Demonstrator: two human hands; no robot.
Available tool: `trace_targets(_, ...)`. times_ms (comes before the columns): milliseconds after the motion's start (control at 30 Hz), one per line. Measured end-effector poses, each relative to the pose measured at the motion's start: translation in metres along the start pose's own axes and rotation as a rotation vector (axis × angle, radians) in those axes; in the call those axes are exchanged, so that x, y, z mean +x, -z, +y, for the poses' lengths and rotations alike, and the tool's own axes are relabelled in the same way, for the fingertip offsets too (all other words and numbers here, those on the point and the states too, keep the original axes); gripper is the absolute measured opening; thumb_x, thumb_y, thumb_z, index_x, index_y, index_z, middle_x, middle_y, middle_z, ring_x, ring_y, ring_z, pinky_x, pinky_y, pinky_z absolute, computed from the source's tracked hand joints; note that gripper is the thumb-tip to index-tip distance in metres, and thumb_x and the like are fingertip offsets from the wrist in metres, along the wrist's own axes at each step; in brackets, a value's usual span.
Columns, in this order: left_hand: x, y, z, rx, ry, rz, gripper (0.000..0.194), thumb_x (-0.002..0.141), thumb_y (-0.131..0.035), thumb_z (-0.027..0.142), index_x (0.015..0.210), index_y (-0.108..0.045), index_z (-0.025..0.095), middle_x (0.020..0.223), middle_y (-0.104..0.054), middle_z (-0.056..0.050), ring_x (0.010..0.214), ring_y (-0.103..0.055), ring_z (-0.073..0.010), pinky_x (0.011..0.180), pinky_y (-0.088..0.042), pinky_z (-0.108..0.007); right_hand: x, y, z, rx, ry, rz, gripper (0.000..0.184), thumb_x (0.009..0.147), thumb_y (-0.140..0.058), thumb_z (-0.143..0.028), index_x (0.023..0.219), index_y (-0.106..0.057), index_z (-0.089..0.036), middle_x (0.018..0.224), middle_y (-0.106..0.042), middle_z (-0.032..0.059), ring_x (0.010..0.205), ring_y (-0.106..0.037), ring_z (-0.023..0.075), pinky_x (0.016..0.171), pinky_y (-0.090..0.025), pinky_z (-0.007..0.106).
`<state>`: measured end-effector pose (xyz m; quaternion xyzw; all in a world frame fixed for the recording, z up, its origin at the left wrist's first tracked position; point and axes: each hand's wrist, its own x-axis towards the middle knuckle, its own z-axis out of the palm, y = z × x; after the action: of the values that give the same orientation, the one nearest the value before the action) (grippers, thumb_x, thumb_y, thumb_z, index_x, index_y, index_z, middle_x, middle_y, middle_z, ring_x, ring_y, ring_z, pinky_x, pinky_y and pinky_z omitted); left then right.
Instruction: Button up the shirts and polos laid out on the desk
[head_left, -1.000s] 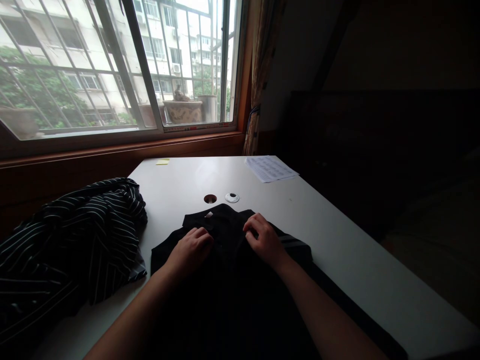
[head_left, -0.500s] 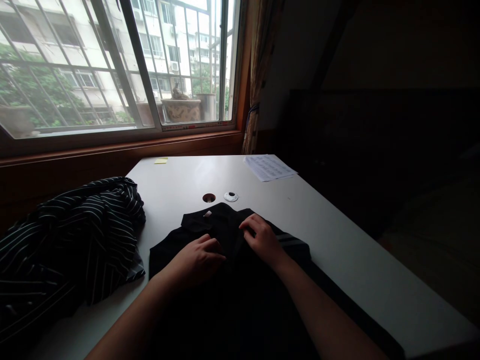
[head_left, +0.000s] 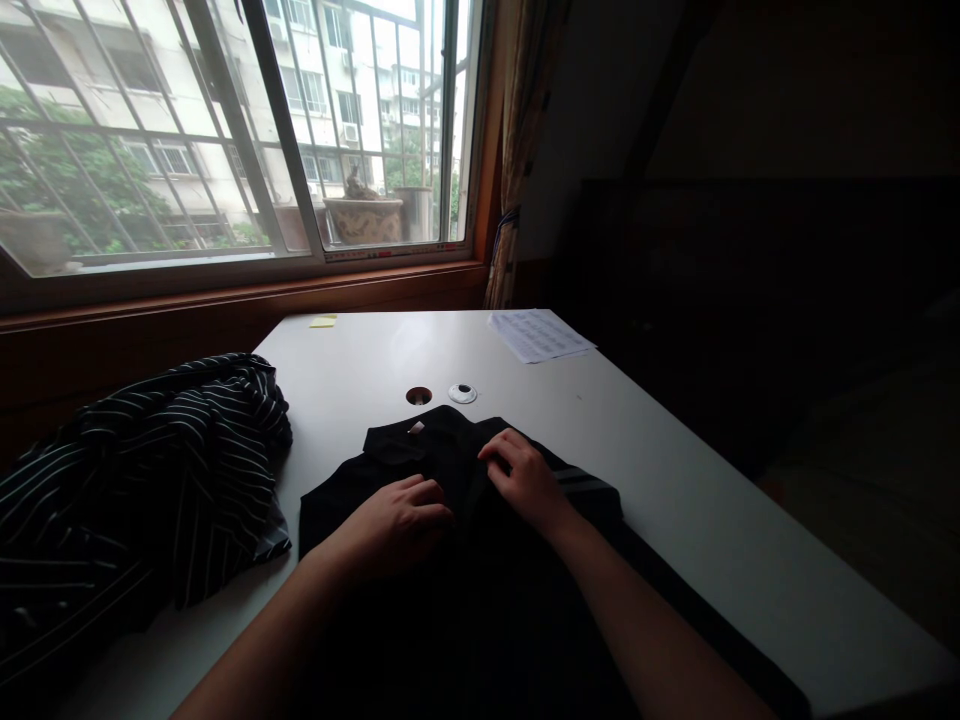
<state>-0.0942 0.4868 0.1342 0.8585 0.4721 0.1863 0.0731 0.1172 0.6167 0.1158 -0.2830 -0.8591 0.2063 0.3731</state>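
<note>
A black garment [head_left: 450, 620] lies flat on the white table [head_left: 675, 480], collar end toward the window, with a small pale label [head_left: 415, 428] at the collar. My left hand [head_left: 394, 520] rests on the fabric just below the collar, fingers curled and pressed on the cloth. My right hand [head_left: 525, 480] sits beside it on the right, fingers bent and pinching the fabric near the middle placket. A grey striped band shows on the garment's right sleeve [head_left: 585, 488].
A black shirt with white stripes [head_left: 142, 480] is heaped at the table's left edge. Beyond the garment are a round cable hole [head_left: 418, 396], a white cap [head_left: 463, 393], a yellow sticky note [head_left: 323, 322] and a printed paper sheet [head_left: 540, 335]. A barred window runs behind.
My left hand slid right and toward me along the fabric, away from the collar label. My right hand shifted slightly left and stayed on the cloth.
</note>
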Motion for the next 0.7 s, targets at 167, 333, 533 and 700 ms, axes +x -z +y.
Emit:
trace_targets(167, -0.0004, -0.0023, -0.0014, -0.011, 0.003, 0.000, 0.023, 0.091, -0.056, 0.018, 0.106, -0.071, 0.028, 0.101, -0.063, -0.005, 0.089, -0.056, -0.0191, 0.077, -0.048, -0.031, -0.0006, 0.0000, 0.0004, -0.009, -0.008, -0.007, 0.024, 0.081, -0.052, -0.002, 0.088, -0.063, -0.022, 0.090, -0.057, 0.0021, 0.084, -0.058, 0.0171, 0.079, -0.048, 0.031)
trace_targets(333, -0.0004, -0.0029, -0.0021, 0.001, -0.004, -0.002, 0.026, 0.092, -0.056, 0.018, 0.107, -0.072, 0.030, 0.100, -0.064, -0.005, 0.087, -0.057, -0.0183, 0.077, -0.047, -0.031, -0.0006, 0.0003, -0.0004, -0.005, -0.008, -0.005, 0.023, 0.081, -0.052, -0.002, 0.087, -0.063, -0.021, 0.090, -0.057, 0.0020, 0.083, -0.058, 0.0168, 0.079, -0.048, 0.031)
trace_targets(533, -0.0010, -0.0025, -0.0041, 0.030, -0.026, -0.007, 0.026, 0.092, -0.055, 0.020, 0.108, -0.073, 0.030, 0.101, -0.065, -0.005, 0.087, -0.056, -0.0186, 0.075, -0.047, -0.031, -0.0004, 0.0000, 0.0002, -0.001, -0.002, 0.005, 0.024, 0.081, -0.052, -0.002, 0.087, -0.064, -0.022, 0.089, -0.058, 0.0019, 0.082, -0.058, 0.0169, 0.077, -0.048, 0.031)
trace_targets(700, 0.0006, -0.0014, -0.0020, 0.043, -0.029, 0.003, 0.025, 0.093, -0.055, 0.020, 0.107, -0.073, 0.029, 0.098, -0.064, -0.006, 0.087, -0.057, -0.0185, 0.074, -0.047, -0.030, -0.0002, -0.0005, 0.0004, -0.005, -0.005, 0.000, 0.024, 0.081, -0.052, -0.003, 0.087, -0.064, -0.022, 0.089, -0.058, 0.0018, 0.083, -0.059, 0.0169, 0.079, -0.048, 0.031)
